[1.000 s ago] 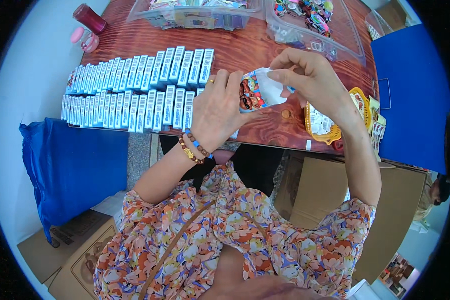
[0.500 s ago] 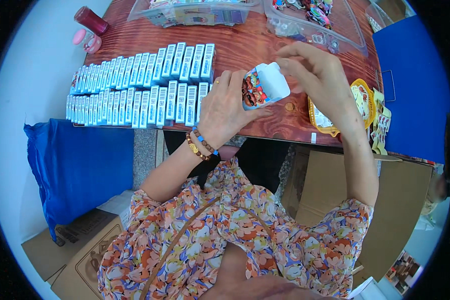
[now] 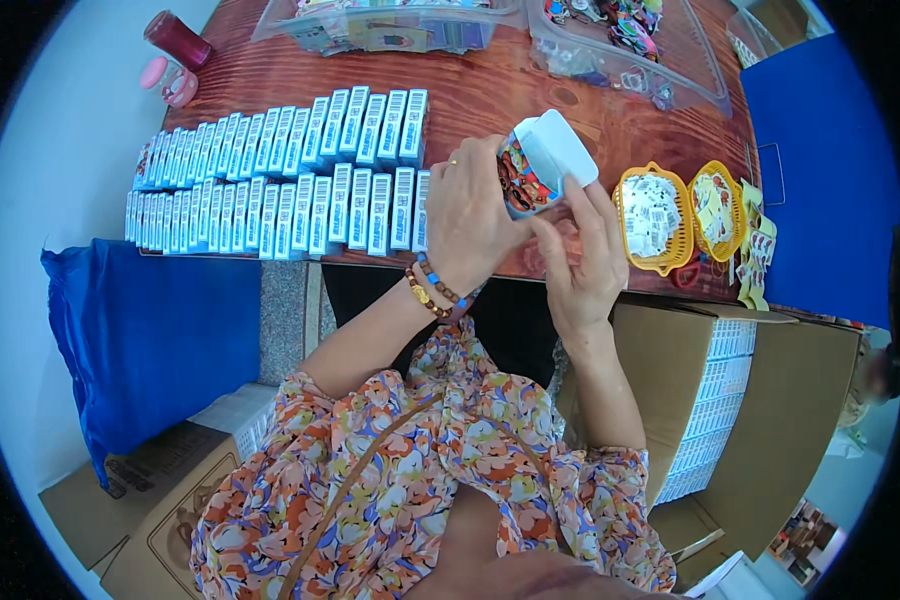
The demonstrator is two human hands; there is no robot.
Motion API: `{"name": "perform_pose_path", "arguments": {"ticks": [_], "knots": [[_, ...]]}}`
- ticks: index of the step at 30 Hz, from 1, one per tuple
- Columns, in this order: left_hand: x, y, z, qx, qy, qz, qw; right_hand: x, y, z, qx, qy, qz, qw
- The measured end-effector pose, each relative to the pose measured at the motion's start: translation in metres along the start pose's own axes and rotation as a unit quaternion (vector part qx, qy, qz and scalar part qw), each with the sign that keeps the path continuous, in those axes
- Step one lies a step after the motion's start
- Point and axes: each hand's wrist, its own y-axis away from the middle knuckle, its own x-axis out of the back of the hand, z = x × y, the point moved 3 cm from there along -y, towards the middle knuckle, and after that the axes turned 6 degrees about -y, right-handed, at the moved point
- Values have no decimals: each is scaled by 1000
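Note:
A small cardboard box (image 3: 523,183) with a colourful printed front is tilted over the table, its white flap (image 3: 570,148) raised at the top. My left hand (image 3: 467,208) is closed around its left side. At the lower right edge, the fingers of my right hand (image 3: 585,250) press against the box and the base of the flap, with the thumb near my left thumb. What lies inside the box cannot be made out. Left of my hands, similar light-blue boxes stand upright in a back row (image 3: 300,140) and a front row (image 3: 300,215).
Right of my hands sit a yellow basket (image 3: 660,264) of white slips, another yellow basket (image 3: 738,205) and red handles (image 3: 686,275). Clear plastic bins (image 3: 390,40) (image 3: 625,85) stand at the back. An open carton (image 3: 790,400) holding stacked boxes (image 3: 708,410) is below the table's right side.
My right hand has come down and left from above the yellow baskets onto the box. The box has shifted slightly right, and the baskets and the stacked boxes in the carton are now uncovered.

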Motion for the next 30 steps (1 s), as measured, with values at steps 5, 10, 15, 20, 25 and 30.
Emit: {"name": "perform_pose_path", "arguments": {"ticks": [5,10,15,20,25,30], "knots": [[-10,6,-1,20,60,15,998,0,8,14,-40,-50,-11,998],[4,4,-4,9,78,18,997,29,-14,21,37,-13,53,998],[0,8,9,-31,56,-47,997,78,-11,150,-300,207,-124,923],[-22,25,24,-38,80,-134,987,67,3,174,-287,274,-203,895],[-26,28,22,-23,80,-162,983,70,12,199,-320,161,-202,912],[-27,25,28,-46,76,-171,981,92,8,185,-398,-17,-130,908]]}}
